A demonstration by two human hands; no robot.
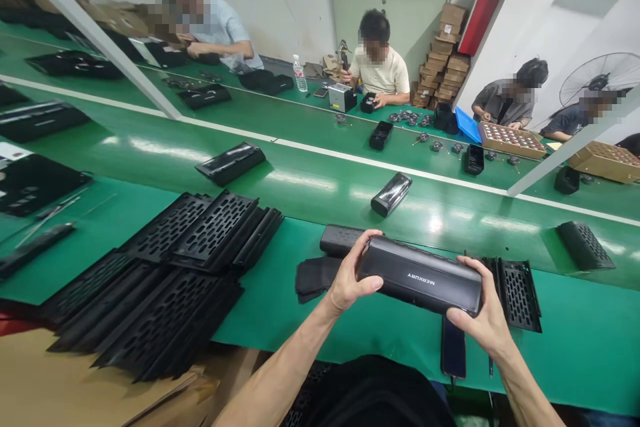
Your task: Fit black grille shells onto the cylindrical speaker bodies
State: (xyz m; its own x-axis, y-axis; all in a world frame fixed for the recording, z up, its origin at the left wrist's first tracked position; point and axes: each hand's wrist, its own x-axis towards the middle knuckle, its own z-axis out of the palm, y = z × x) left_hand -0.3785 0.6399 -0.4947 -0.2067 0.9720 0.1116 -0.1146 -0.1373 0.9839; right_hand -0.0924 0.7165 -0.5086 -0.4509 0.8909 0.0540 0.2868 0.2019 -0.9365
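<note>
Both my hands hold a black speaker housing (420,275) above the green bench; its smooth face, printed MERKURY upside down, is turned towards me. My left hand (356,280) grips one end, thumb on the front face and fingers over the top edge. At the other end, my right hand (483,307) is closed round the corner with its thumb underneath. Behind the left hand lie another dark housing (337,239) and a folded black cloth-like piece (315,277). Perforated black grilles (520,293) rest right of my right hand, and a phone (453,347) lies below the held housing.
Stacks of perforated black grilles (215,230) cover the bench at left, above a cardboard box (60,380). On the green conveyor (310,180) ride several black housings (391,194). Across it, several people work beside speaker drivers (410,118) and a carton tray (513,139). White posts (100,30) rise beyond the bench.
</note>
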